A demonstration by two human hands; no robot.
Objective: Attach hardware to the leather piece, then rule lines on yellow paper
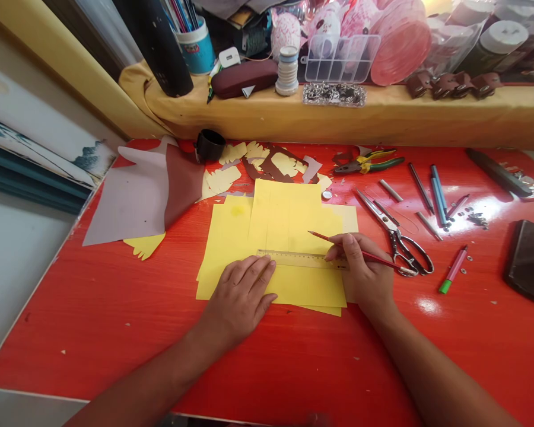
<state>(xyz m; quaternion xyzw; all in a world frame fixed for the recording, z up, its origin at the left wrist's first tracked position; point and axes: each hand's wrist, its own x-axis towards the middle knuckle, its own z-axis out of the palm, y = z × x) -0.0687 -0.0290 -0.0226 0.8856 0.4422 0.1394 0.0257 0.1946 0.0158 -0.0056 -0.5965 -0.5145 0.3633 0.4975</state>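
Note:
Several sheets of yellow paper (231,237) lie overlapped on the red table, with faint pencil lines on the upper one. A clear ruler (298,258) rests across them. My left hand (244,293) lies flat on the paper, its fingertips at the ruler's left end; it is open. My right hand (365,270) is closed around a dark red pencil (382,260), whose tip points left just above the paper. That hand sits by the ruler's right end, and its lower fingers are partly hidden. Scissors (394,228) lie right beside it.
Paper scraps (285,164) and a black cup (210,145) lie behind the sheets, leather pieces (137,190) at left. Pliers (369,162), pens (438,190), a pink marker (454,270) and a dark block (529,261) are at right. A cluttered shelf (249,118) borders the back.

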